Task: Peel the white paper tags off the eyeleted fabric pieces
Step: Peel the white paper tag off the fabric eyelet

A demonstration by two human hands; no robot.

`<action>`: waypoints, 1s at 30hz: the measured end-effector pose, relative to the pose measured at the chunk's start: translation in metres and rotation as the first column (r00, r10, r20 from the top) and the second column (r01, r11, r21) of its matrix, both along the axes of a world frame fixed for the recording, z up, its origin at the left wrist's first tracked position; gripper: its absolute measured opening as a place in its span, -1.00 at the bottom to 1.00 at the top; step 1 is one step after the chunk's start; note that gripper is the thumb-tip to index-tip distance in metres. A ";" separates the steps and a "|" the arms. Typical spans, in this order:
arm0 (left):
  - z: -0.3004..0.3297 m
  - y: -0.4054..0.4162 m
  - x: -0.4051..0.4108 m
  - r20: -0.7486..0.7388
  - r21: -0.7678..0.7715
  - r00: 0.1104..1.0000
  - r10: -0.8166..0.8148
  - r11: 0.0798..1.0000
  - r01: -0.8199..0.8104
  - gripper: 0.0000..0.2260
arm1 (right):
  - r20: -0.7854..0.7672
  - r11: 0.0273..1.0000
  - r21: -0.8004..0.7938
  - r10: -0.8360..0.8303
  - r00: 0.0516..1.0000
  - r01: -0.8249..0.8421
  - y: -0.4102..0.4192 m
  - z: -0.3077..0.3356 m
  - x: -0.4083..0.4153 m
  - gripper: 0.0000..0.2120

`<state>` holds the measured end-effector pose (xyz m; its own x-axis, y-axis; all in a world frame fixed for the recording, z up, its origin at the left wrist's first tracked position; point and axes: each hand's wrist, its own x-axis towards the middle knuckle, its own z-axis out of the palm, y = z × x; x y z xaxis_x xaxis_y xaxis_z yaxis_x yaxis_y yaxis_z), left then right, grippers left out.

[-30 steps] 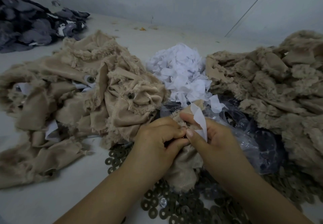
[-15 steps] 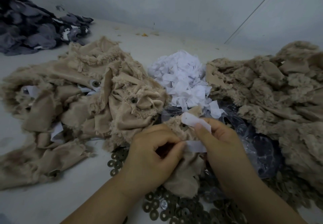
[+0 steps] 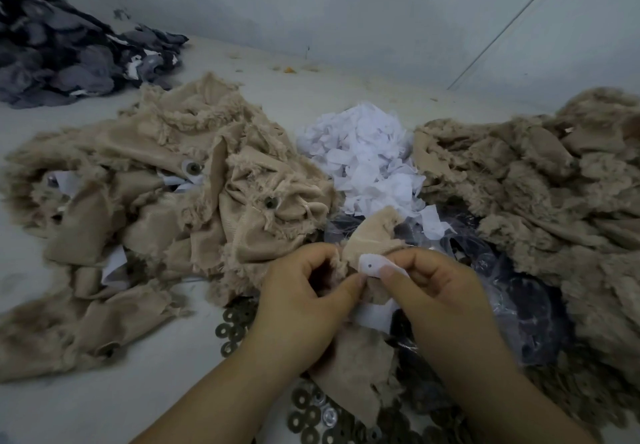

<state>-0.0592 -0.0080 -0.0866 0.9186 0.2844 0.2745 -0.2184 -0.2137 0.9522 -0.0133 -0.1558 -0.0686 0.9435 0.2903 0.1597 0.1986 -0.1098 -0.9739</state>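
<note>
change: paper tag point(image 3: 372, 266) now folded low against fabric piece point(image 3: 367, 239) | grip: right hand point(image 3: 433, 291) pinches tag, left hand point(image 3: 304, 291) pinches fabric | meaning: peel seems nearly finished

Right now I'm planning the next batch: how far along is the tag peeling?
Done: a heap of peeled white tags and a tan pile showing no paper. In hand: the left hand holds a fabric piece while the right hand pinches its white tag. Left: the left pile shows tags.
</note>
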 end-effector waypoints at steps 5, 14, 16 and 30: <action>-0.003 -0.002 0.000 -0.012 -0.067 1.000 0.005 0.998 -0.005 -0.51 | -0.175 0.991 0.130 0.052 0.983 -0.029 -0.004 0.001 0.002 -0.90; 0.001 -0.001 -0.003 0.075 -0.100 0.997 -0.027 0.994 0.034 -0.54 | -0.196 0.990 0.141 0.029 0.980 -0.001 -0.003 0.008 -0.001 -0.75; 0.003 0.000 -0.003 0.075 -0.092 0.996 -0.043 0.995 0.050 -0.72 | -0.099 0.998 0.056 0.016 0.995 -0.010 -0.002 0.010 -0.003 -0.82; 0.001 -0.001 -0.001 0.164 -0.105 0.986 0.001 0.994 0.017 -0.92 | -0.624 0.927 0.376 0.241 0.743 0.014 -0.001 0.014 0.004 -0.55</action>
